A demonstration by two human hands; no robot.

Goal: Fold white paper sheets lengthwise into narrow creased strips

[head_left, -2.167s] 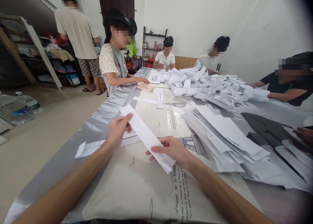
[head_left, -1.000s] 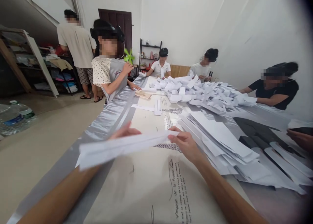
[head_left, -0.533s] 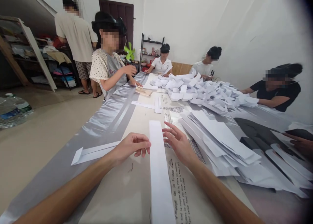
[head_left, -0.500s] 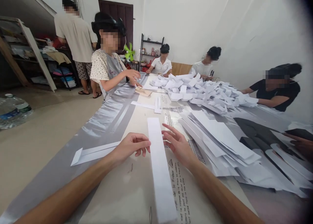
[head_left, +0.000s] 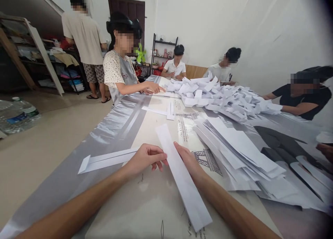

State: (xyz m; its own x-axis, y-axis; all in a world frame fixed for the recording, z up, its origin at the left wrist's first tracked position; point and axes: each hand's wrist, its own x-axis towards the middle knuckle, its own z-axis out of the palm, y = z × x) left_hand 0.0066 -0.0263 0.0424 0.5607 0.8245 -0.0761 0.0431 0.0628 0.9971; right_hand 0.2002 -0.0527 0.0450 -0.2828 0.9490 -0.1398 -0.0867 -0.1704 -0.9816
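A long white paper strip (head_left: 183, 178) slants over the printed tablecloth, its far end leaning left. My left hand (head_left: 147, 157) pinches the strip's left edge between thumb and fingers. Against the right edge rests my right hand (head_left: 188, 161), its thumb along the strip and its other fingers hidden behind the paper. A folded strip (head_left: 106, 159) with a bent end lies left of my left hand, partly behind it. Beyond my hands are further folded strips (head_left: 170, 111).
To the right lies a stack of flat white sheets (head_left: 234, 145). Behind it is a large heap of folded papers (head_left: 215, 93). Several people sit or stand around the table (head_left: 104, 128). Bottles (head_left: 19, 115) stand on the floor at left.
The strip has tilted, its near end swinging right. My right hand has closed in on its edge. The person at the left has reached farther over the table.
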